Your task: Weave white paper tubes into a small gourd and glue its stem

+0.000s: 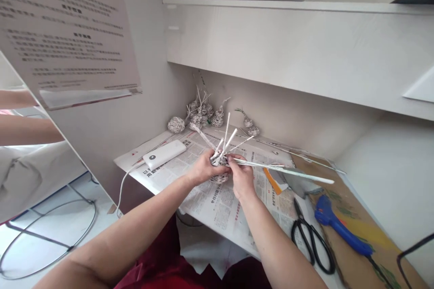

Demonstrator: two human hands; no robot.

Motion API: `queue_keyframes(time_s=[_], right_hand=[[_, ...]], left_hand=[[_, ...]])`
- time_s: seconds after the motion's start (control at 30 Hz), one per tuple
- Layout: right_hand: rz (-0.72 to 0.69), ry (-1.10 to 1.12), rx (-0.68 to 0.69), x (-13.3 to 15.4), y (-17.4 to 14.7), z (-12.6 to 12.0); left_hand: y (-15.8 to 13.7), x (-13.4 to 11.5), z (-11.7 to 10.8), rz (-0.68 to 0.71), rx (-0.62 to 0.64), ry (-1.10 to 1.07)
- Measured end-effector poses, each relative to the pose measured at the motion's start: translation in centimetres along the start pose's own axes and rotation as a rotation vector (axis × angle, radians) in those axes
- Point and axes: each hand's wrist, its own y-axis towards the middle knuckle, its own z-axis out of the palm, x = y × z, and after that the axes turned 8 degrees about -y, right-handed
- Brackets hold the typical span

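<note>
A small woven gourd of rolled newspaper is between my two hands over the newspaper-covered desk. Loose paper strips fan upward from its top, and a long pale paper tube points out to the right. My left hand is closed around the gourd's left side. With thumb and fingers pinched, my right hand grips the paper strips at the right of its neck. The fingers partly cover the weave there.
A white power strip lies left on the newspaper. Several finished woven gourds and a woven ball stand at the back wall. To the right are black scissors, a blue glue gun and cardboard. A shelf overhangs the desk.
</note>
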Motion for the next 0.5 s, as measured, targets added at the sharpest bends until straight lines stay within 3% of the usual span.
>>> queue_keyframes(time_s=[0.27,0.37,0.5], right_hand=[[-0.035,-0.039,-0.124,-0.4,0.1,-0.1],[-0.111,-0.146,-0.186,-0.8,0.5,-0.6],[-0.202,-0.317,-0.170,-0.9,0.9,-1.3]], left_hand=[[-0.2,0.5,0.6,0.124,0.042,0.179],[-0.1,-0.3,-0.2,0.186,0.184,0.111],[0.2,-2.0,-2.5,0.079,0.426,0.070]])
